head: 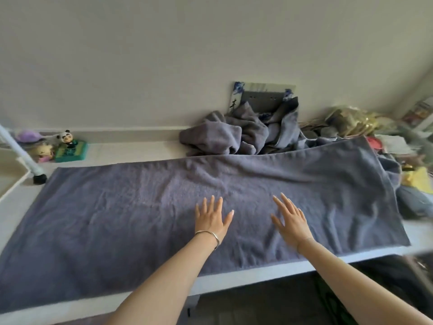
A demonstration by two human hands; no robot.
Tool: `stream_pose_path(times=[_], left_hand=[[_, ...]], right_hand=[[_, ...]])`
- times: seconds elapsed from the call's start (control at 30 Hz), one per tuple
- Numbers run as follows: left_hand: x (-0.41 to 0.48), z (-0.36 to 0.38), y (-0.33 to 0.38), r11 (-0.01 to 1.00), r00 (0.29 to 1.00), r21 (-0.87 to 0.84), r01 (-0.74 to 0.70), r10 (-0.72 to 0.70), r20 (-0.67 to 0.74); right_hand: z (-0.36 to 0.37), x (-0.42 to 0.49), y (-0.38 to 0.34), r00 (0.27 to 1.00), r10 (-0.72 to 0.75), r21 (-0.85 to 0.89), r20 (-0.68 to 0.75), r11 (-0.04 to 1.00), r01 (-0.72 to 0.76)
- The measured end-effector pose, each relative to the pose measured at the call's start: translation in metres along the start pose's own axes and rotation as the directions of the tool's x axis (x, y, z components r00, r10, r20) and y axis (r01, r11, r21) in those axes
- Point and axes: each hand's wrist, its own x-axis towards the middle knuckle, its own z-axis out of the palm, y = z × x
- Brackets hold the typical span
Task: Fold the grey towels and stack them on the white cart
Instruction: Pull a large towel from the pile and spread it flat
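A grey towel (140, 207) lay spread across the white worktop (131, 150), soft and limp, probably best taken at its corners. Behind it sat a heap of towels (236, 134), whose edge it overlapped; toys (68, 146) stood far left. Left hand (212, 220) and right hand (290, 222) rested flat mid-towel, fingers spread.

A towel (140, 207) lies spread across the table (257, 270). 2 hands rest on its middle, left hand (212, 219) beside right hand (290, 222). Behind, a heap of towels (234, 134) sits against the wall; a panda figure (68, 138) stands far left.
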Motion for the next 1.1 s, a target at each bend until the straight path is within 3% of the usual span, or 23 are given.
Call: stream_pose_path(times=[0.23, 0.43, 0.7, 1.0, 1.1], left_hand=[[0.027, 0.003, 0.107, 0.996, 0.995, -0.02, -0.092, 0.092, -0.032], [0.056, 0.012, 0.178, 0.995, 0.994, -0.01, -0.102, 0.101, -0.041], [0.084, 0.04, 0.244, 0.997, 0.996, -0.037, -0.072, 0.07, -0.045], [0.098, 0.056, 0.261, 0.999, 0.999, -0.046, -0.027, 0.025, -0.045], [0.096, 0.055, 0.261, 0.997, 0.998, -0.066, -0.033, 0.029, -0.057]], right_hand=[[-0.06, 0.007, 0.111, 0.987, 0.143, 0.014, -0.075, 0.99, -0.142], [-0.105, 0.034, 0.192, 0.939, 0.299, 0.161, -0.168, 0.948, -0.273], [-0.131, 0.08, 0.284, 0.88, 0.454, 0.315, -0.139, 0.863, -0.396], [-0.142, 0.12, 0.31, 0.856, 0.498, 0.452, -0.137, 0.801, -0.393], [-0.144, 0.126, 0.306, 0.902, 0.418, 0.485, -0.105, 0.813, -0.321]])
